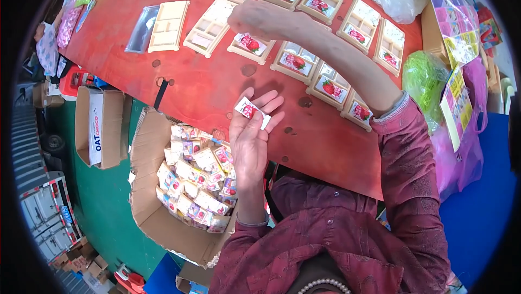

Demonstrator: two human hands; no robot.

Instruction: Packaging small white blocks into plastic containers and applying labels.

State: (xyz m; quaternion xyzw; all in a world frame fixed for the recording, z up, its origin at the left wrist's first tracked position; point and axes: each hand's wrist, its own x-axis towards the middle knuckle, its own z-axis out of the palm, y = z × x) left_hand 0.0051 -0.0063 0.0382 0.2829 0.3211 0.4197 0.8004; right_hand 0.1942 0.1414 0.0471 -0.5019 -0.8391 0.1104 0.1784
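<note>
My left hand point(251, 136) is palm up above the near edge of the red table, its thumb pressing small white cards printed with a red strawberry point(247, 108) against the fingers. Farther off, my right hand point(254, 20) reaches across to the left over the cream compartment trays. Its fingers are curled down and mostly hidden, so whatever they hold does not show. Just below it lies a tray with a strawberry card point(251, 44). To its left is a tray point(209, 27) with a plain pale piece in its near compartment, and beyond that a bare tray point(169, 25).
Several more trays point(320, 2) with white pieces and strawberry cards cover the red table point(206, 98). A clear plastic case point(142, 29) lies at the left. Below the table edge stands a cardboard box point(149, 207) of small packets. Plastic bags point(461, 153) crowd the right side.
</note>
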